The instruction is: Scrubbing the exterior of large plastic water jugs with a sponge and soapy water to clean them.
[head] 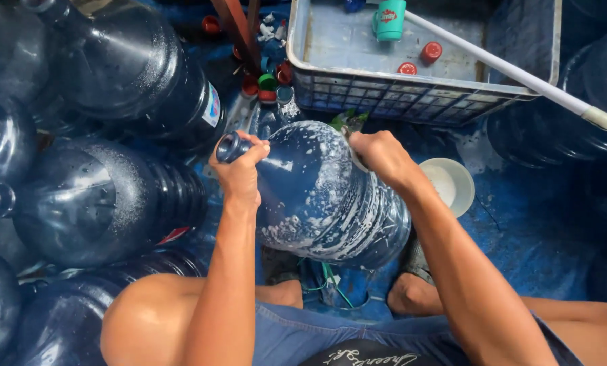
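A large blue water jug [324, 196] lies on its side in front of me, streaked with white soap foam. My left hand [241, 171] grips its neck near the open mouth. My right hand [379, 154] presses a green scrubbing pad [347, 122] against the jug's upper side. My knees and feet show below the jug.
Several other big blue jugs [107, 196] lie piled at the left and right. A grey plastic crate [418, 95] at the top holds a teal cup [389, 19] and red caps. A white pole [520, 74] crosses it. A white bowl [450, 183] sits on the wet blue floor.
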